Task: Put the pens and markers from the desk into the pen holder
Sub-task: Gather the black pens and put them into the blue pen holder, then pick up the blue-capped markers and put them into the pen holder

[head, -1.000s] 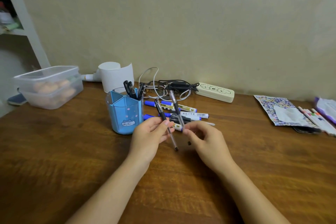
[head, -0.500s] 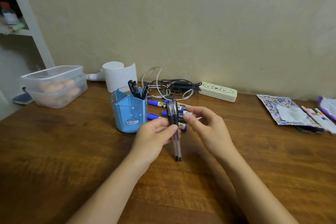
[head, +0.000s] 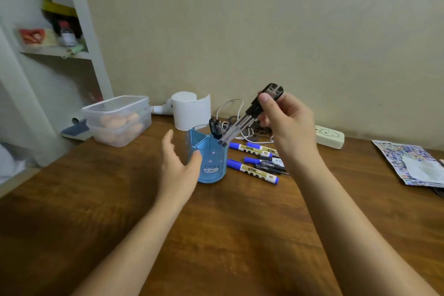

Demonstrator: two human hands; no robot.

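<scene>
A blue pen holder [head: 211,163] with a cat face stands on the wooden desk [head: 240,235], with several dark pens [head: 215,127] standing in its back compartment. My right hand [head: 286,122] holds two black-capped clear pens [head: 245,120] tilted, their tips just above the holder's right rim. My left hand [head: 177,163] is open beside the holder's left side, thumb near its wall. Several blue markers [head: 252,169] and a black pen [head: 271,167] lie on the desk right of the holder.
Behind the holder stand a white paper roll [head: 189,108], tangled cables [head: 240,125] and a white power strip [head: 329,136]. Stacked clear plastic boxes [head: 117,120] sit at the back left beside a white shelf [head: 79,31]. A patterned packet [head: 413,163] lies far right.
My right hand has taken both pens and lifted them up and left over the holder. My left hand let go of them and moved to the holder's left side. The view shifted right.
</scene>
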